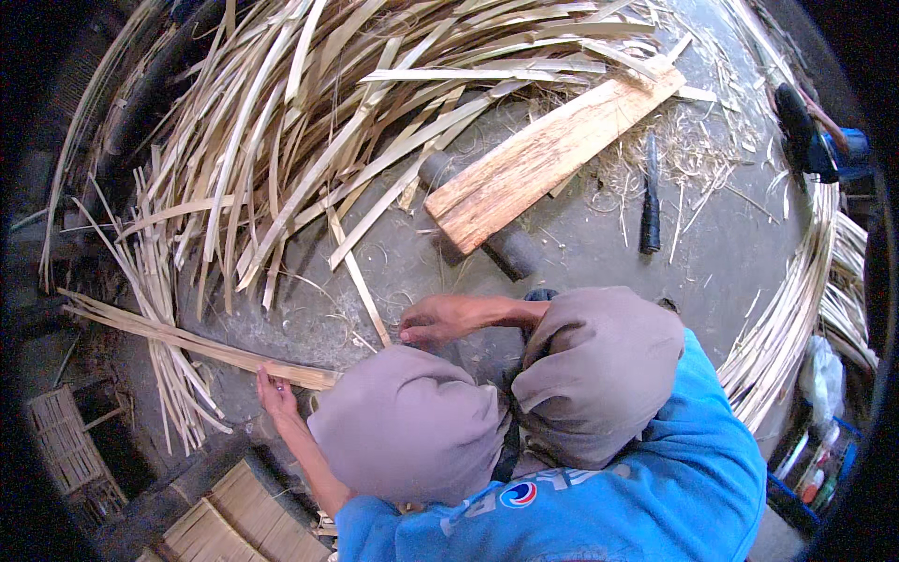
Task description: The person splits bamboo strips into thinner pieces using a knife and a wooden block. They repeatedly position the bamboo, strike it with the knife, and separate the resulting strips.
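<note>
My left hand (pixel 276 393) is at the outer side of my left knee, its fingers closed on a narrow bundle of bamboo strips (pixel 201 345). The bundle runs out to the far left, and its near end is hidden by the knee. Ahead of my knees, my right hand (pixel 444 320) hangs with loosely bent fingers and nothing visible in them. Close to its fingertips lies the end of a single bamboo strip (pixel 359 276) on the floor.
A big heap of bamboo strips (pixel 309 122) spreads across the far left. A wooden plank (pixel 552 155) rests on a dark round block (pixel 513 253). Right of it lies a dark-handled knife (pixel 651 201) among shavings. Another strip bundle (pixel 787 309) stretches along the right.
</note>
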A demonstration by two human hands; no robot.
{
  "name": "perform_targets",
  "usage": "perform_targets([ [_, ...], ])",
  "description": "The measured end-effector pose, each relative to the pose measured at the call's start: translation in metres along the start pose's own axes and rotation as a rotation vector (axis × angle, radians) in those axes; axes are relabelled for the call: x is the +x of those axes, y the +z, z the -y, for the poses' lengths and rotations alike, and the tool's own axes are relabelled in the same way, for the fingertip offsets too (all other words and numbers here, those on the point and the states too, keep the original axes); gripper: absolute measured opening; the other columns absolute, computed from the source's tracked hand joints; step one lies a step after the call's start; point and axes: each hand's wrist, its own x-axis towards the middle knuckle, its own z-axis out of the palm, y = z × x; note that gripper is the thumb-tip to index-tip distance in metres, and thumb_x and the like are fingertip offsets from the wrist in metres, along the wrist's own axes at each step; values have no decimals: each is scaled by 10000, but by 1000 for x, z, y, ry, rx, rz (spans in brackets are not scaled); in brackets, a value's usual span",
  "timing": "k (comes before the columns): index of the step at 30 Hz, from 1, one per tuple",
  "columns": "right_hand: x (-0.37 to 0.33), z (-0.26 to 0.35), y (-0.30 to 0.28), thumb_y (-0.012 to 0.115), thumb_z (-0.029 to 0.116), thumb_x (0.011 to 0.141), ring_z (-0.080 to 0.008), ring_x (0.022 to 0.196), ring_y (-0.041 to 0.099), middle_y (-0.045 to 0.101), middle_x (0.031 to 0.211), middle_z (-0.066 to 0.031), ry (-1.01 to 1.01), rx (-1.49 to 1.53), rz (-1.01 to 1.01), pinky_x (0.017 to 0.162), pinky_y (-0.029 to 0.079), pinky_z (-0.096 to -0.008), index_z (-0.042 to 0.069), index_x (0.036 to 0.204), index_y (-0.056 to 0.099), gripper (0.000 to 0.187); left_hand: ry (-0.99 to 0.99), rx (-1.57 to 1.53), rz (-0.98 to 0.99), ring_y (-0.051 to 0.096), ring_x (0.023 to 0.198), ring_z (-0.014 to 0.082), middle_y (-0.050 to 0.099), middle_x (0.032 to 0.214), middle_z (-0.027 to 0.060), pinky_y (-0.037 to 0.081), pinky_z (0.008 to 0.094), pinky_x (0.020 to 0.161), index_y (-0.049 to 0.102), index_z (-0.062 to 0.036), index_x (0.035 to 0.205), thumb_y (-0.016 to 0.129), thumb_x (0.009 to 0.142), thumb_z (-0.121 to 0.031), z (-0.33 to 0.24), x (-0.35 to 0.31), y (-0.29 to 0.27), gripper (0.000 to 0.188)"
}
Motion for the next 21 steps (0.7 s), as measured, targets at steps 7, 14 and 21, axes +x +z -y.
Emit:
perform_targets([
  [7, -9, 21, -4, 578, 316, 1033, -181, 880, 685, 726, 1019, -122, 65, 159, -61, 738, 571, -359, 26, 1211, 670, 352, 658, 1078, -274, 621, 645, 309, 678, 803, 168, 465, 406, 594, 700, 0, 1023, 618, 985, -188, -42, -18, 12, 209],
  [14, -8, 76, -8, 606, 185, 1009, -154, 960, 647, 717, 1086, -120, 76, 282, 61, 893, 535, -329, -15, 1220, 658, 296, 754, 1039, -278, 634, 773, 442, 678, 848, 252, 477, 484, 688, 681, 3, 952, 553, 1014, -278, -2, -93, 29, 315],
  [21, 1, 20, 23, 585, 207, 1015, -161, 929, 663, 728, 1017, -131, 4, 270, 158, 859, 536, -337, -45, 1205, 658, 324, 382, 1079, -73, 657, 807, 352, 691, 896, 191, 501, 442, 742, 681, -24, 1014, 603, 973, -253, 99, -278, 17, 245],
])
